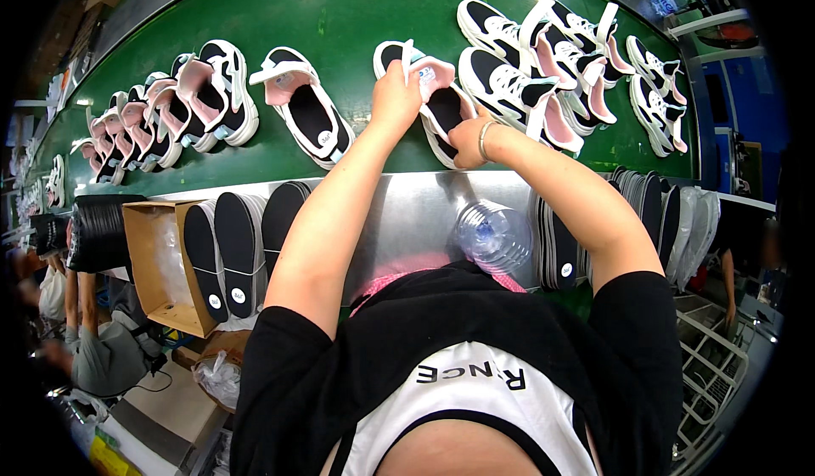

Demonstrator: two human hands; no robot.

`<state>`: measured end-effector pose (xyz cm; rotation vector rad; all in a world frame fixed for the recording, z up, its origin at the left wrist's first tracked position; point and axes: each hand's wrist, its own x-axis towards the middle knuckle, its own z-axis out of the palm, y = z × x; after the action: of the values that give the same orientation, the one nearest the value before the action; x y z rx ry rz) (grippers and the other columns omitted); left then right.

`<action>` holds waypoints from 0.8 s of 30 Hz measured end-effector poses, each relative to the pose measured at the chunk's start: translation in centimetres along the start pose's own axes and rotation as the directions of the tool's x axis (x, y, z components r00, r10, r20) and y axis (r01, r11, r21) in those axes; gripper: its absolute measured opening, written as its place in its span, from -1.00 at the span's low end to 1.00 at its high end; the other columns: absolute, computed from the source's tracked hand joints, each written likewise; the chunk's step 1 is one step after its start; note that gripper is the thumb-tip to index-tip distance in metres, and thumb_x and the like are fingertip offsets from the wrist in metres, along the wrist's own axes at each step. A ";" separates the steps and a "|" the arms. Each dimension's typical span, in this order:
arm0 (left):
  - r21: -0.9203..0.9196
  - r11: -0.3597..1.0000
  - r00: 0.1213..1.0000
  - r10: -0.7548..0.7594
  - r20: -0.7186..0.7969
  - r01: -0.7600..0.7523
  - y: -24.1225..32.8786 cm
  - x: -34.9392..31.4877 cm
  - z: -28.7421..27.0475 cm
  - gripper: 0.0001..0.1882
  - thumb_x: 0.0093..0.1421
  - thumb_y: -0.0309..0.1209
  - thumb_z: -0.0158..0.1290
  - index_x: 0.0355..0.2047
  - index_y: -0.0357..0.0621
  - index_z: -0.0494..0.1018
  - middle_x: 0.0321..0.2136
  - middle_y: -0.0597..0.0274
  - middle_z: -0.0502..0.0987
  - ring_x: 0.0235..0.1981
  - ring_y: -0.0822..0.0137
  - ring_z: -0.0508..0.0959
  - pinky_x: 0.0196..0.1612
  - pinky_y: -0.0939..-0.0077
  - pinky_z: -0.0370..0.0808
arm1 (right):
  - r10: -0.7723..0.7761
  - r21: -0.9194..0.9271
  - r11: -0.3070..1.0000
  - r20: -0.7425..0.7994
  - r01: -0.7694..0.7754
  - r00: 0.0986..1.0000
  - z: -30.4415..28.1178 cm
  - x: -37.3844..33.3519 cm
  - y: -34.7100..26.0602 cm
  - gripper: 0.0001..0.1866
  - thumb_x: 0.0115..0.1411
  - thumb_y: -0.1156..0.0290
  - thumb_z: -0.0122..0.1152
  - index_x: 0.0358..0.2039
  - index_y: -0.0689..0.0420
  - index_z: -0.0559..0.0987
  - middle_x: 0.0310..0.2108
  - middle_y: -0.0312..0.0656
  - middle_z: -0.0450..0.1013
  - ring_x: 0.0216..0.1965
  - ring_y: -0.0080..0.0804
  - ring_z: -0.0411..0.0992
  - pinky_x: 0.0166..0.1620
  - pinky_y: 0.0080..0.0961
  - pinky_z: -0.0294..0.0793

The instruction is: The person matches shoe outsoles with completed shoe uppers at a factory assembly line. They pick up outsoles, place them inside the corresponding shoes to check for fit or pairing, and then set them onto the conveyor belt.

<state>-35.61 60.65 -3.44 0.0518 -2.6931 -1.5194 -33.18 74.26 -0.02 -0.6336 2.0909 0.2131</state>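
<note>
On the green work surface (pixel 340 17), a black and white sneaker (pixel 446 107) with a pink lining lies before me, its heel toward me. My left hand (pixel 397 98) is closed on the sneaker's tongue area, holding it up and back. At the heel, my right hand (pixel 469 140) grips the collar, its fingers partly hidden by the shoe. To the left lies another sneaker (pixel 307 111) with its opening spread and a dark insole with a round white label inside. Just right of my right hand, several matching sneakers (pixel 501 85) are clustered close together.
A row of sneakers (pixel 204 94) runs off to the left. Along the metal ledge (pixel 399 213) stand stacked black insoles (pixel 240 251), an open cardboard box (pixel 174 264) and a clear plastic bottle (pixel 495 234). More insoles (pixel 556 242) are at right. Another person's arm (pixel 728 281) shows far right.
</note>
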 end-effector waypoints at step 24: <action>0.093 0.943 0.948 0.317 0.037 -0.319 -1.1 3.6 -4.8 -0.77 0.06 -0.32 -0.16 -0.32 -0.14 0.37 -0.47 0.01 0.47 -0.44 0.08 0.48 -0.38 0.34 0.41 | 0.133 0.632 -0.490 -0.627 0.601 0.768 2.8 -4.4 3.3 -0.85 0.02 0.36 0.08 -0.53 0.18 0.44 -0.58 -0.24 0.40 -0.44 -0.41 0.41 -0.25 -0.54 0.35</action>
<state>-38.93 55.77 -1.81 -0.3804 -2.6264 -1.2991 -30.86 79.73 1.63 0.0568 1.3348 -2.2685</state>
